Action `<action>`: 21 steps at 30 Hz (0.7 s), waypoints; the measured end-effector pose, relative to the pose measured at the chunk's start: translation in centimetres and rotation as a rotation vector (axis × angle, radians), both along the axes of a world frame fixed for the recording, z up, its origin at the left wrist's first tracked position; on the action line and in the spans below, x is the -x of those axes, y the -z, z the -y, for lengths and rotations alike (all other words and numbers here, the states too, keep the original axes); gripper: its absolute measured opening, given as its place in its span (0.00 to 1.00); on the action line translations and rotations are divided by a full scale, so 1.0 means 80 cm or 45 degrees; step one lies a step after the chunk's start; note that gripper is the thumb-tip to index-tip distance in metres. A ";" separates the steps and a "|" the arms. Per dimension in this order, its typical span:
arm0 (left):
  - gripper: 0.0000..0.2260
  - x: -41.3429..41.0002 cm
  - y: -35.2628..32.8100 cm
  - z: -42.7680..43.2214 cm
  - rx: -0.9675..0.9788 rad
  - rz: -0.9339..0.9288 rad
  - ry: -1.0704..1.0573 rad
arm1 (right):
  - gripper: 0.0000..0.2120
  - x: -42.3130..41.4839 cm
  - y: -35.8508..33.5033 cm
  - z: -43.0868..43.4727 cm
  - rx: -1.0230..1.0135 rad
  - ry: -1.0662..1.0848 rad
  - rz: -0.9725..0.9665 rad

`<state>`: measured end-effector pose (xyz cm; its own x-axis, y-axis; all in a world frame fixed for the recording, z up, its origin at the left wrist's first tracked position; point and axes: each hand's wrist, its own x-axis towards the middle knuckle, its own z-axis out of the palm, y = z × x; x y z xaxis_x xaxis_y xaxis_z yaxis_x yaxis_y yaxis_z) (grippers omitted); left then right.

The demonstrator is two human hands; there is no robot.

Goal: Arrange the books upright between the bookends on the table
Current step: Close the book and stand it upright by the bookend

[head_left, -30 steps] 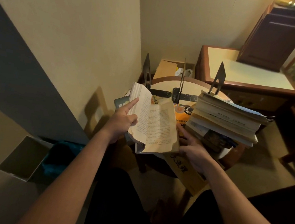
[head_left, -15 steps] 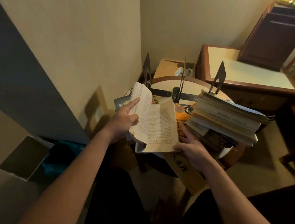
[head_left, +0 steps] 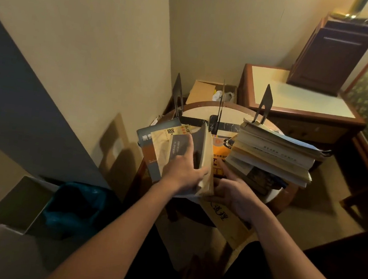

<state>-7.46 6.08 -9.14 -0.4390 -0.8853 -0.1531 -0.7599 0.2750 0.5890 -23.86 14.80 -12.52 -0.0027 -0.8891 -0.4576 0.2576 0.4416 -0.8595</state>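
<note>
Left hand point(head_left: 184, 169) clasps the book point(head_left: 207, 160), fingers point(head_left: 185, 147) curled over its cover; right hand point(head_left: 234, 193) touches its other side, fingers straight.

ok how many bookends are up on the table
3: left bookend at the table's back left, middle bookend edge-on at centre, right bookend behind the book stack. More may lie hidden under books.

Beige walls point(head_left: 85, 48), wooden side cabinet point(head_left: 299, 127)
</note>
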 end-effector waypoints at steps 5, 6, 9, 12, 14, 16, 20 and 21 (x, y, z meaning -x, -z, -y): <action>0.30 0.001 0.027 -0.009 0.125 0.142 0.067 | 0.22 -0.010 0.003 0.002 -0.016 0.063 -0.100; 0.26 -0.004 0.034 -0.008 0.140 0.133 0.106 | 0.25 -0.013 0.000 0.004 -0.012 0.062 -0.108; 0.23 -0.020 0.049 -0.002 0.148 0.086 0.263 | 0.31 -0.020 0.000 0.012 0.087 0.083 -0.173; 0.23 -0.032 0.057 -0.004 0.152 0.055 0.297 | 0.33 -0.029 -0.003 0.011 0.141 0.104 -0.311; 0.24 -0.040 0.058 -0.005 0.144 0.035 0.245 | 0.35 -0.033 -0.010 0.008 0.167 0.082 -0.357; 0.24 -0.049 0.055 -0.007 0.078 -0.057 0.114 | 0.37 -0.034 -0.022 0.005 0.217 0.059 -0.378; 0.22 -0.064 0.044 -0.004 -0.093 -0.419 -0.294 | 0.39 -0.032 -0.054 0.000 0.308 0.015 -0.307; 0.21 -0.066 0.037 -0.001 -0.123 -0.543 -0.365 | 0.38 -0.031 -0.060 -0.003 0.331 -0.012 -0.270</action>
<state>-2.17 6.15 -12.08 -0.2225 -0.9697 -0.1006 -0.4839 0.0203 0.8749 -21.38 15.00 -7.68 -0.0644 -0.9764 -0.2059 0.0580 0.2023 -0.9776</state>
